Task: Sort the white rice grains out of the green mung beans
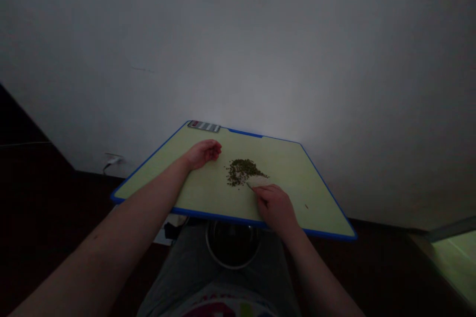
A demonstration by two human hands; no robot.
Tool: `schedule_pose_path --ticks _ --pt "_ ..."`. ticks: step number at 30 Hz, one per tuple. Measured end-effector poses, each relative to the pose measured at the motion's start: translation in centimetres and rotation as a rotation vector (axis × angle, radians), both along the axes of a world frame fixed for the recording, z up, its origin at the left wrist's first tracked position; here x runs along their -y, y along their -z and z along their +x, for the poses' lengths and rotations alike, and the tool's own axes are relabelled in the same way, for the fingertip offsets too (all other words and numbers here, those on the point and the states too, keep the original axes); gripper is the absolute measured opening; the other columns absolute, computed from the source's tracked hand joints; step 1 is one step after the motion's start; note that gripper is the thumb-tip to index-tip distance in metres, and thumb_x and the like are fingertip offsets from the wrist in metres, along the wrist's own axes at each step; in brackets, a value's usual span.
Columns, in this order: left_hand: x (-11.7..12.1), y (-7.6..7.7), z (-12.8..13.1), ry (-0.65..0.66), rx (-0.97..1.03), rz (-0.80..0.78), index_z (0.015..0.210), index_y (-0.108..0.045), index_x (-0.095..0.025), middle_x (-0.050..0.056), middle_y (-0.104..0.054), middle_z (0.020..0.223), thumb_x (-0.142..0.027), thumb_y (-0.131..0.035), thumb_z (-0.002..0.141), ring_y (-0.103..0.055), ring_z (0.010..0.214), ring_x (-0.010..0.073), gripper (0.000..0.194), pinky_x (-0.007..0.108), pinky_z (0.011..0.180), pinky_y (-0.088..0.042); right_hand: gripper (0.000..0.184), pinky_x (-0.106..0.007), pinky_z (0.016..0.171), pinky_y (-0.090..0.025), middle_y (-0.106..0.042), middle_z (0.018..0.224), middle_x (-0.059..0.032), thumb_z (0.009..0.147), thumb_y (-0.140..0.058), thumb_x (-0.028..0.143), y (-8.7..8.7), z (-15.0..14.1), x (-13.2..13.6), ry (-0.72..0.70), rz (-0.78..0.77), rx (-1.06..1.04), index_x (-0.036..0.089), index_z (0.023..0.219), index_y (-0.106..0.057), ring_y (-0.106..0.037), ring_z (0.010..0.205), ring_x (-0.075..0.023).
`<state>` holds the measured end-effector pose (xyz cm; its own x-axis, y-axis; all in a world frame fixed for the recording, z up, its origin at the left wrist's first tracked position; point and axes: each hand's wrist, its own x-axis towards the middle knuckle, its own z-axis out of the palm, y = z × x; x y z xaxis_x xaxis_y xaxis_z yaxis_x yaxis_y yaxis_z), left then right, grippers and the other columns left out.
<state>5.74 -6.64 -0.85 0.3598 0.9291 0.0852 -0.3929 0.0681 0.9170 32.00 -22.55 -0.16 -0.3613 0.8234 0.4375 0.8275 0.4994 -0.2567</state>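
Observation:
Small greenish-brown grains lie in a loose heap on the pale yellow-green table top. My right hand rests at the heap's near right edge, its fingers pinching a small thin stick-like piece whose tip points at the grains. The piece is too small to name exactly. Left of the heap, my left hand lies on its side with the fingers curled in. Whatever may be inside those fingers is hidden.
A phone with a lit screen lies at the table's far left corner. The blue rim edges the board. Below its near edge, a round metal bowl sits on my lap. A wall stands directly behind. One thin brown bit lies at right.

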Motion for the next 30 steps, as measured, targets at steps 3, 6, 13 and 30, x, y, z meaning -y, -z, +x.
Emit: schedule_pose_path --ticks 3,6,13,30 --pt "0.0 0.0 0.0 -0.002 0.0 0.008 0.077 -0.064 -0.011 0.006 -0.062 0.07 -0.03 -0.06 0.075 -0.056 0.06 0.0121 0.019 0.026 0.056 -0.042 0.028 -0.032 0.083 -0.047 -0.072 0.093 -0.0059 0.084 -0.049 0.013 -0.2 -0.1 -0.3 -0.029 -0.001 -0.036 0.018 0.1 -0.071 -0.062 0.086 -0.0187" --pt "0.1 0.1 0.0 0.006 0.005 0.013 0.078 -0.063 -0.011 0.006 -0.062 0.071 -0.03 -0.06 0.075 -0.055 0.061 0.0118 0.019 0.025 0.057 -0.042 0.028 -0.033 0.082 -0.047 -0.072 0.093 -0.0047 0.083 -0.049 0.013 -0.3 -0.1 -0.3 -0.074 -0.009 -0.046 0.02 0.1 -0.071 -0.063 0.086 -0.0184" --pt "0.0 0.1 0.0 0.004 0.008 0.009 0.077 -0.064 -0.011 0.006 -0.062 0.07 -0.031 -0.062 0.073 -0.056 0.06 0.0119 0.02 0.025 0.056 -0.043 0.027 -0.032 0.078 -0.049 -0.073 0.089 -0.0052 0.083 -0.049 0.015 -0.2 0.1 0.8 -0.117 -0.025 -0.135 0.02 0.098 -0.071 -0.064 0.083 -0.0175" --pt "0.1 0.0 0.0 0.007 0.018 0.008 0.078 -0.063 -0.011 0.006 -0.062 0.069 -0.031 -0.064 0.072 -0.056 0.058 0.0123 0.021 0.024 0.054 -0.042 0.028 -0.031 0.078 -0.048 -0.073 0.088 -0.004 0.08 -0.052 0.014 0.1 -0.6 -0.5 -0.13 -0.05 -0.161 0.021 0.099 -0.071 -0.064 0.082 -0.0173"
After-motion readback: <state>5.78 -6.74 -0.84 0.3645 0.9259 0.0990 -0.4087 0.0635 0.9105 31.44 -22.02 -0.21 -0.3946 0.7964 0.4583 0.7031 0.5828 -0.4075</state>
